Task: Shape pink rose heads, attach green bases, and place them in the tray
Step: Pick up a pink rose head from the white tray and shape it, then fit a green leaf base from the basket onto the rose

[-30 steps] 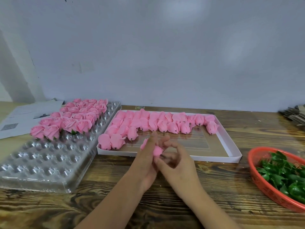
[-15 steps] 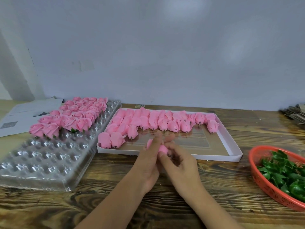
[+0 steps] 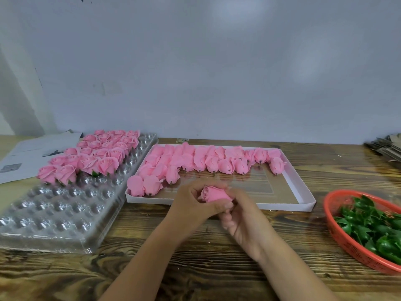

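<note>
Both hands meet over the wooden surface [image 3: 195, 276], just in front of the near wall of the white box [image 3: 299, 187]. The left hand [image 3: 191, 205] curls its fingers and thumb round a single pink rose head [image 3: 213, 194], which lies on its side with the open petal end turned left and up. The right hand [image 3: 245, 222] closes from the other side, its fingers bent against the narrow base end of the same rose head; the exact contact there is hidden behind the left thumb. The rose head thus sits between the two grips, held clear of the surface, each grip pinching it. No green base can be made out on it. Inside the white box, unshaped pink buds [image 3: 208, 159] lie in rows along the far wall and down the left side, dark stubs showing at several bases. To the left stands a clear plastic tray [image 3: 56, 213] of round cells; finished roses [image 3: 95, 155] fill its far portion, green showing beneath a few of them. At the right edge, a red mesh basket [image 3: 351, 250] holds green leaf bases [image 3: 373, 224]. Printed paper [image 3: 23, 157] lies at far left, beside the tray. A stack of flat grey-brown pieces [image 3: 388, 146] is at far right, too blurred to identify.
</note>
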A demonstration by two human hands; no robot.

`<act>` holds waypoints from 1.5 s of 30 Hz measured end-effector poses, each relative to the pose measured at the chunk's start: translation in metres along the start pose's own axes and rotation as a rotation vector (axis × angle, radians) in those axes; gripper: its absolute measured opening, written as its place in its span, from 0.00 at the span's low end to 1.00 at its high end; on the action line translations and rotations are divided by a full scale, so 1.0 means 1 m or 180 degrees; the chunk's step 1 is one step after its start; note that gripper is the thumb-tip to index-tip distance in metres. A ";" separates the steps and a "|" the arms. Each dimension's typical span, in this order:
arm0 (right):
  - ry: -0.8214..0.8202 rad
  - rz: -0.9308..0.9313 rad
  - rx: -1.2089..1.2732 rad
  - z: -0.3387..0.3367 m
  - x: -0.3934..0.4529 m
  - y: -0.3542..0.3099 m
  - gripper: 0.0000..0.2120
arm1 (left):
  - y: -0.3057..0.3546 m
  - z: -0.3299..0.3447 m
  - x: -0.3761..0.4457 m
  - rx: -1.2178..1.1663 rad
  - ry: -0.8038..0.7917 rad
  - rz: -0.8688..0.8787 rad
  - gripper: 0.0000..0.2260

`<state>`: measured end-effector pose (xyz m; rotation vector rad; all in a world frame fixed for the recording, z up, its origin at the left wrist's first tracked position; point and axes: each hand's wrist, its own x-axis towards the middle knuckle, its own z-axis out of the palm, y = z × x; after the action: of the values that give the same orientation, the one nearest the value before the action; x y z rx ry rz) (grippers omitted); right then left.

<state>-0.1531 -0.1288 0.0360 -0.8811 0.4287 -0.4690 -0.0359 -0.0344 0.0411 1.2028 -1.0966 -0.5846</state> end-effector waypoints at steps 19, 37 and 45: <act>0.0233 0.0385 -0.0661 -0.005 0.002 -0.008 0.16 | -0.001 -0.004 0.002 -0.0061 0.0351 -0.0357 0.12; 0.2225 0.0292 -0.5634 -0.192 -0.095 -0.162 0.14 | -0.004 -0.008 0.001 -0.0403 0.0496 -0.0853 0.13; 0.1552 0.1371 -0.6649 -0.158 -0.074 -0.149 0.19 | -0.005 -0.009 0.001 -0.0342 0.0524 -0.0959 0.15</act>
<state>-0.3301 -0.2689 0.0791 -2.5762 1.6147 0.4216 -0.0264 -0.0326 0.0369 1.3069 -0.7412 -0.7509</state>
